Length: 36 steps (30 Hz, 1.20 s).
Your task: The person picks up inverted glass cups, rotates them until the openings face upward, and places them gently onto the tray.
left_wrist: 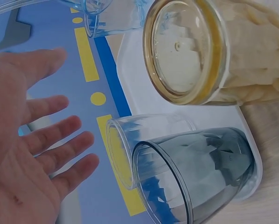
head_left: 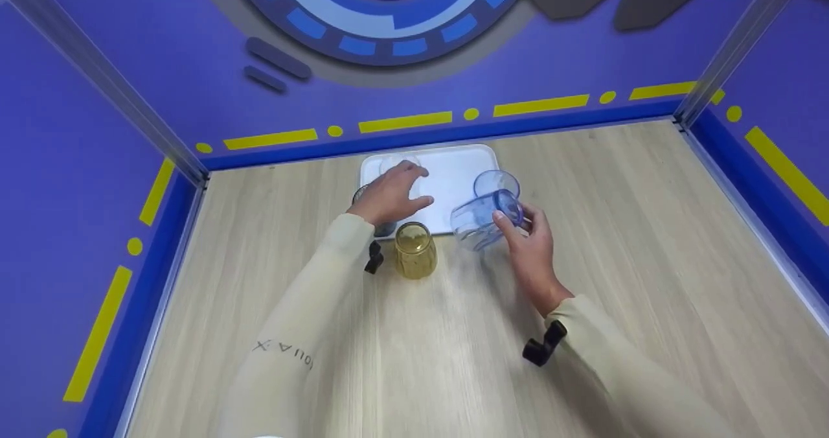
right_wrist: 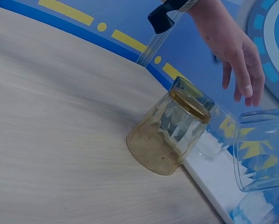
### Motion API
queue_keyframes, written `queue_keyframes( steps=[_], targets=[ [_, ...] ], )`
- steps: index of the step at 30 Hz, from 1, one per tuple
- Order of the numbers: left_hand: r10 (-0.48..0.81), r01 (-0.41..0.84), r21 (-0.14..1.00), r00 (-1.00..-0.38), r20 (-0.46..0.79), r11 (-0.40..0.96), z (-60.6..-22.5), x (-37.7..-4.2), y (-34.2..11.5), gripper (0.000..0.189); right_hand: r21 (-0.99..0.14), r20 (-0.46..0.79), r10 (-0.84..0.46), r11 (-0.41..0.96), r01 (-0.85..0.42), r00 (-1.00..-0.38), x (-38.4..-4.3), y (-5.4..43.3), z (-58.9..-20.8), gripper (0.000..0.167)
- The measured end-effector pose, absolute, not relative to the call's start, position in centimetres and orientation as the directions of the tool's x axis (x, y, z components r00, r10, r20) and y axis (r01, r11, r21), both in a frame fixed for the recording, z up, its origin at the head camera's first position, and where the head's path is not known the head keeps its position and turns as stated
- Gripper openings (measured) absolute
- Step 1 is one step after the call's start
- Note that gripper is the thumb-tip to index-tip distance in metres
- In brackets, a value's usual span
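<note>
My left hand [head_left: 392, 195] hovers over the left end of a white tray [head_left: 447, 166], fingers extended and apart, holding nothing. Beneath it, a grey glass [left_wrist: 205, 172] and a clear glass [left_wrist: 153, 128] stand on the tray, mouths up; the hand partly covers both in the head view. My right hand [head_left: 534, 250] grips a pale blue glass [head_left: 479, 221] tipped on its side, above the tray's right front corner. Behind that, another blue glass [head_left: 497, 182] is on the tray. An amber glass [head_left: 416, 253] sits upside down on the table just before the tray.
A light wooden tabletop [head_left: 440, 360] stretches around the tray. Blue-purple panels [head_left: 162, 81] with yellow markings wall the table at the back and both sides. A white rim [head_left: 267, 436] barely shows at the bottom edge of the head view.
</note>
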State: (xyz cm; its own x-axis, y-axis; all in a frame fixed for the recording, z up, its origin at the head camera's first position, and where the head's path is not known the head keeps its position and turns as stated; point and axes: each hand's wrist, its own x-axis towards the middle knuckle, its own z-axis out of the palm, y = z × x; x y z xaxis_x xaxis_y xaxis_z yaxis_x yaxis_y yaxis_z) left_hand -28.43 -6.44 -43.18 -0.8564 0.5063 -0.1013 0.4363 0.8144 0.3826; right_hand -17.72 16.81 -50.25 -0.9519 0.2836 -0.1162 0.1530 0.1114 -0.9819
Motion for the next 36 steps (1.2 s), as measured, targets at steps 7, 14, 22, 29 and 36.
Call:
queue_keyframes(
  steps=[7,14,22,29,36],
  targets=[
    [0.533,0.452,0.395,-0.837,-0.121,0.799,-43.2,-28.0,-6.6,0.055,-0.990,-0.101,0.299,0.060,0.124,-0.949,-17.9,16.7,-50.1,0.073],
    [0.547,0.449,0.427,-0.826,-0.137,0.785,-43.2,-27.5,-6.4,0.057,-0.992,-0.105,0.300,0.042,0.123,-0.948,-17.9,16.6,-50.0,0.072],
    [0.577,0.458,0.462,-0.803,-0.151,0.759,-43.0,-27.1,-6.1,0.064,-0.993,-0.117,0.301,-0.004,0.121,-0.947,-18.0,16.6,-50.0,0.070],
    [0.594,0.454,0.503,-0.789,-0.156,0.735,-43.1,-27.0,-6.0,0.075,-0.991,-0.133,0.311,-0.045,0.125,-0.941,-18.1,16.4,-49.9,0.067],
    [0.598,0.448,0.527,-0.787,-0.151,0.722,-43.2,-26.8,-5.9,0.078,-0.988,-0.133,0.313,-0.119,0.100,-0.940,-18.4,16.2,-49.9,0.059]
  ],
)
